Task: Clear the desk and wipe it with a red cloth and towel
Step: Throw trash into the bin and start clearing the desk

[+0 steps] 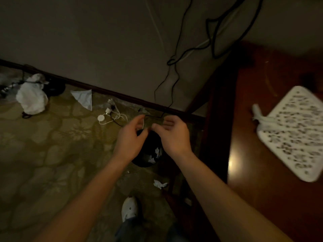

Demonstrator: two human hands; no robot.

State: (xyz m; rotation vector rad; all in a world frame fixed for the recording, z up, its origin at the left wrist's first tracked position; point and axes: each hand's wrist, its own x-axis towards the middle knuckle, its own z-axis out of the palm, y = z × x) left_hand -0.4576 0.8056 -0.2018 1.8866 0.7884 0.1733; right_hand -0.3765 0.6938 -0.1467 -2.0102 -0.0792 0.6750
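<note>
The clearing step seems to be in hand: both hands hover over a black bin (147,151) on the carpet, just beside the desk (262,137), as if dropping rubbish into it. The left hand (130,137) has its fingers loosely curled, thumb near forefinger; the right hand (172,135) is cupped, palm partly up, fingers relaxed. Whether either pinches some small scrap I cannot tell (the light is dim and the fingertips blur against the dark bin). White crumpled paper lies inside the bin, and one scrap (160,183) sits on the carpet near it.

On the desk a white patterned mat (293,135) remains, with a twisted white cloth (260,117) touching its left edge; this may be the towel. The next move likely calls for turning back to the desk and lifting these off before any wiping.

No red cloth shows. The desk's right part is cut off, and its far corner is shadowed.
</note>
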